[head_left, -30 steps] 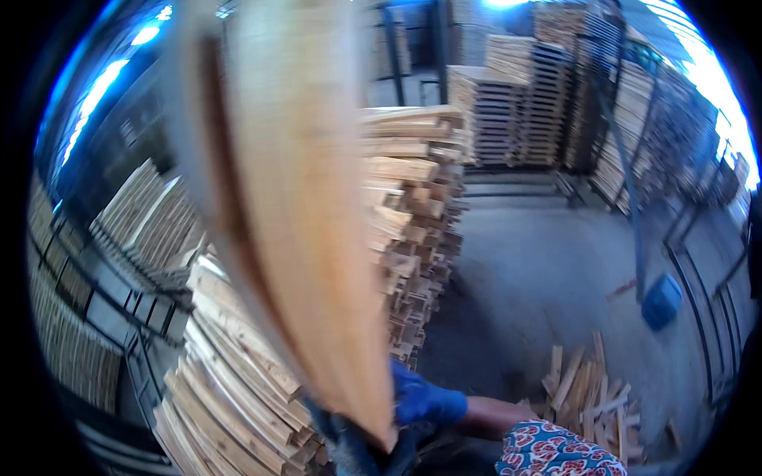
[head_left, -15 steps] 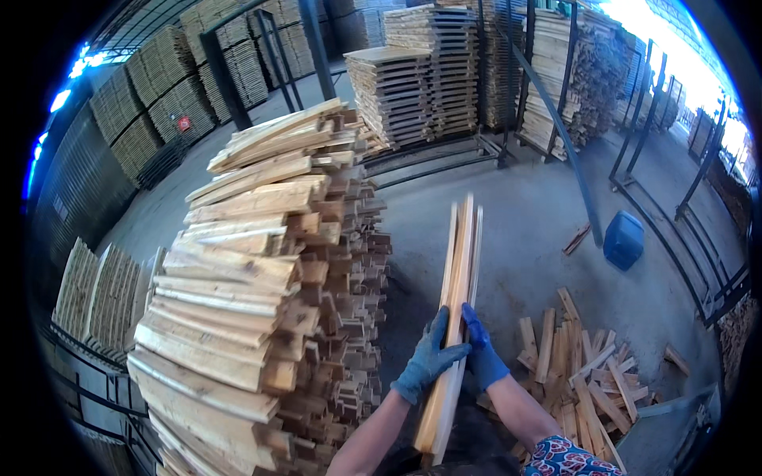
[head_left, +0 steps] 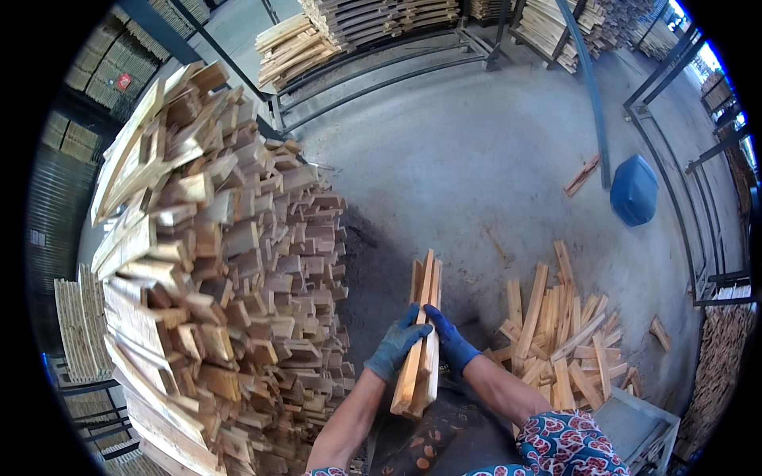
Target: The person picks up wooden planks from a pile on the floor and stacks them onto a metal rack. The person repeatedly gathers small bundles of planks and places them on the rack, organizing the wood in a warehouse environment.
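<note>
A small bundle of wooden boards stands lengthwise in front of my body, its far end raised. My left hand, in a blue-green glove, is closed round the bundle's left side. From the right, my right hand in a darker blue glove presses the same boards, its thumb near the left one. To the left rises a tall stack of short boards, their cut ends facing me unevenly. Right of my hands, a loose heap of wooden pieces lies on the floor.
A blue plastic container sits on the floor at the right, beside a slanting blue-grey pole. Metal rack frames carry stacked boards at the back. A grey metal stand is near my right elbow.
My view has tilted down and turned, so the stack shows more of its board ends. The bundle's far end appears lower and nearer; both hands still hold it.
</note>
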A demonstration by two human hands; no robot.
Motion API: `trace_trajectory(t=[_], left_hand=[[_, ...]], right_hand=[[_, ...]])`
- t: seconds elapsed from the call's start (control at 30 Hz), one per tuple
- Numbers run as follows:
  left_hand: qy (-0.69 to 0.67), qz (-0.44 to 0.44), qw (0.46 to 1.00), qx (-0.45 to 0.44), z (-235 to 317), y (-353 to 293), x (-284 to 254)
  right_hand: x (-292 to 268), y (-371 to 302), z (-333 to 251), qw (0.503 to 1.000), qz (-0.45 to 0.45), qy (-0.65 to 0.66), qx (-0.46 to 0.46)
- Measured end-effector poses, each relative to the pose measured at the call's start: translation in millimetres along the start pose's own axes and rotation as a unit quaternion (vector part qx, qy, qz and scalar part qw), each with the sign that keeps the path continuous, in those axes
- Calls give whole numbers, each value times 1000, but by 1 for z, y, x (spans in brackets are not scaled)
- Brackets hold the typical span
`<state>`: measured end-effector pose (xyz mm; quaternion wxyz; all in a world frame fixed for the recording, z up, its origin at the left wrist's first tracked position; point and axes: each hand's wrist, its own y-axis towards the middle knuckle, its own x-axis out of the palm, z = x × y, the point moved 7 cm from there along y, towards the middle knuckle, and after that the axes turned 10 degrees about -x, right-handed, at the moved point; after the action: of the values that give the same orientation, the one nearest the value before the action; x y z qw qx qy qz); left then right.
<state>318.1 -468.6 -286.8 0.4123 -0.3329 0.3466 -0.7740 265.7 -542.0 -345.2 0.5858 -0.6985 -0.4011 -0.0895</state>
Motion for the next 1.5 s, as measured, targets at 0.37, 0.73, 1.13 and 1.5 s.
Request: trace_trajectory(t=[0.37, 0.73, 1.13, 1.5], left_hand=[[-13, -9, 1000, 17, 183, 158, -27], [-254, 29, 966, -39, 357, 293, -103], [-351, 213, 909, -70, 422, 382, -173], [-532, 280, 798, 45, 465, 334, -264]], right_hand=[[77, 177, -151, 998, -8, -56, 3], [248, 332, -296, 977, -13, -206, 56], [296, 510, -311, 930, -96, -207, 287], [456, 544, -269, 843, -253, -408, 241]])
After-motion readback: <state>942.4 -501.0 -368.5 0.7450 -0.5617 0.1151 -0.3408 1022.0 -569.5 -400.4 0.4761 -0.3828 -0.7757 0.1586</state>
